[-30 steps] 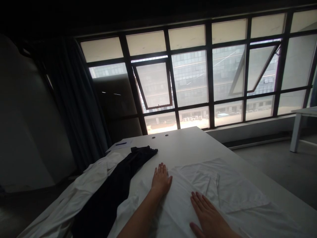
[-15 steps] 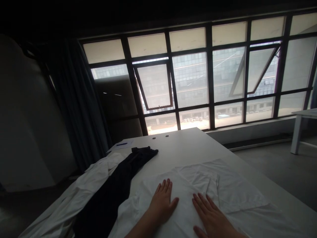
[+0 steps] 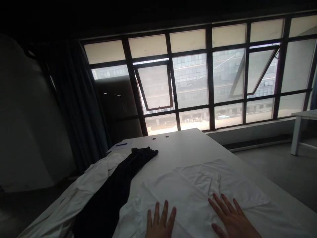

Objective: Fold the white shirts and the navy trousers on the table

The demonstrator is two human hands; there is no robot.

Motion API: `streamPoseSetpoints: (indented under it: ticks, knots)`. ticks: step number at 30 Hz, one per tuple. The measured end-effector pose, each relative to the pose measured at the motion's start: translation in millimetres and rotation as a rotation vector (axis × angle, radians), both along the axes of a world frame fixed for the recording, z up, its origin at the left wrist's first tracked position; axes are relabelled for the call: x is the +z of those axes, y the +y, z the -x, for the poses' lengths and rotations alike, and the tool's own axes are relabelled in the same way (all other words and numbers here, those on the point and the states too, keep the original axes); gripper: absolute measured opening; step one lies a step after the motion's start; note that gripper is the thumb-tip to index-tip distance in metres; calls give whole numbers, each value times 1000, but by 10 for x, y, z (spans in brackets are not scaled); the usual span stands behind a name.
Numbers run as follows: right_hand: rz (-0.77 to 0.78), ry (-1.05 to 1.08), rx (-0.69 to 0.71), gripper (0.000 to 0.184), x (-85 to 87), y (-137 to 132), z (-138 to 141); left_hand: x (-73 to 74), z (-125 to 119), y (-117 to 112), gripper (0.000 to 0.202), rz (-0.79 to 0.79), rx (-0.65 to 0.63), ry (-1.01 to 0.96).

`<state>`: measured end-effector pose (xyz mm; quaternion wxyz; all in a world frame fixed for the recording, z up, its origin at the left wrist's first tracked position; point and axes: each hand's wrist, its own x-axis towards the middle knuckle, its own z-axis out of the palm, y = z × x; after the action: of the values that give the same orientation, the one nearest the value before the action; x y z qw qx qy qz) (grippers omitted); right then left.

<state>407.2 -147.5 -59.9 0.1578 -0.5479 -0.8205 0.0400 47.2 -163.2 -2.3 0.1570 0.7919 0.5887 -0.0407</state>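
Head view: the left hand (image 3: pixel 160 223) and the right hand (image 3: pixel 232 219) lie open, fingers spread, on a white cloth (image 3: pixel 188 195) spread on a table (image 3: pixel 178 145), near a dark garment (image 3: pixel 111 195).

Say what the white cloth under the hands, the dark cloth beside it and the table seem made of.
The white cloth looks like thin matte fabric, perhaps cotton, softly creased. The dark cloth seems soft fabric, given its folds; weave unclear. The table looks like smooth pale laminate, faintly shiny.

The sheet (image 3: pixel 188 191) is plain white, the garment (image 3: pixel 116 185) solid black, the counter (image 3: pixel 178 145) white, the window frames (image 3: pixel 210 82) black.
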Motion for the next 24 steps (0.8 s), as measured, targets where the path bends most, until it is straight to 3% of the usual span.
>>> streamPoseSetpoints:
  ticks: [3,7,12,17,20,24]
  knots:
    - [14,-7,-40,69,125,123,93,121,11,70,84,-57,-45,-12]
    - [38,-31,-106,69,272,476,184,311,-36,352,75,-155,-37,-28]
    - [89,-66,-152,69,329,922,158,327,-84,563,62,-243,-44,-64]
    - [71,-68,-130,72,275,998,94,363,116,523,50,-393,-145,-50]
    - [63,-77,-133,73,263,965,86,407,450,599,48,-480,48,-14]
    - [56,-75,-133,73,263,954,84,398,1054,798,48,-498,504,-185]
